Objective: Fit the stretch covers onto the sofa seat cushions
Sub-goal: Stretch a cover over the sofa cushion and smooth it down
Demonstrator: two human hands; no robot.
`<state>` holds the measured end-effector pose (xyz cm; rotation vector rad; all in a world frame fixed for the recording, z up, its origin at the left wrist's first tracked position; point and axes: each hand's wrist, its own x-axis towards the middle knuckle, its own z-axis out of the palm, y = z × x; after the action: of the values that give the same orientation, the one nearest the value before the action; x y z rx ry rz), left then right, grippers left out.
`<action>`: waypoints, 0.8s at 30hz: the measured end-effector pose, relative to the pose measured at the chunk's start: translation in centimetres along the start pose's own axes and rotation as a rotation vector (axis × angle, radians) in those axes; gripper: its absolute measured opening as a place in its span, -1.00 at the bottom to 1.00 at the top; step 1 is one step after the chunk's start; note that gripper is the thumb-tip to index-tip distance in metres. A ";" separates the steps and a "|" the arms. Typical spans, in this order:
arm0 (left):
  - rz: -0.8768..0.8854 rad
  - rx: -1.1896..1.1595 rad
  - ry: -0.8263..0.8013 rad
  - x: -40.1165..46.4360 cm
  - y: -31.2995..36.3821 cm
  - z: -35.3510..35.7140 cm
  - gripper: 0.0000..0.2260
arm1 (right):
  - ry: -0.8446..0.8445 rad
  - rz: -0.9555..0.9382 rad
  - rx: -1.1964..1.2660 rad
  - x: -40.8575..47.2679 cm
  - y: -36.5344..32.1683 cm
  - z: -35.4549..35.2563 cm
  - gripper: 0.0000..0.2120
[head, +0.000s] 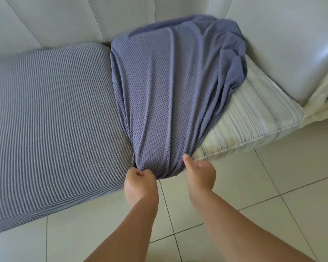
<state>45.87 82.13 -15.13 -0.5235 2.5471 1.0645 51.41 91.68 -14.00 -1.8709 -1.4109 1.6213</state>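
Observation:
A blue-grey waffle-textured stretch cover [170,91] lies loose over the right seat cushion [254,118], bunched at the back and narrowing toward the front edge. The cushion's striped off-white fabric shows bare on its right side. The left seat cushion [51,114] wears the same cover, stretched tight. My left hand [140,181] grips the loose cover's front hem at the cushion's front left corner. My right hand [200,173] holds the hem just to the right, thumb on top of the fabric, fingers hidden underneath.
The sofa's pale leather backrest [74,21] runs along the back, and its armrest [292,53] rises at the right. A pale tiled floor [273,186] lies in front of the sofa under my arms.

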 end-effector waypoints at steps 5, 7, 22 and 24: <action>0.435 0.107 -0.052 -1.0 1.5 0.8 -0.90 | 0.018 -0.145 -0.178 1.2 -2.0 0.9 -0.70; 0.571 0.216 -0.130 -1.1 1.6 1.3 -0.84 | 0.050 -0.088 -0.129 1.7 -2.4 1.5 -0.71; 0.816 0.622 -0.397 -0.4 4.6 1.4 -0.67 | -0.168 0.335 0.473 4.1 -3.9 -2.7 -0.82; 0.844 0.646 -0.390 -0.3 4.5 1.4 -0.67 | -0.179 0.327 0.487 3.8 -3.6 -3.6 -0.85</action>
<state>44.29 86.17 -13.19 0.8948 2.5341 0.3940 52.45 97.77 -12.37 -1.7523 -0.6860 2.0990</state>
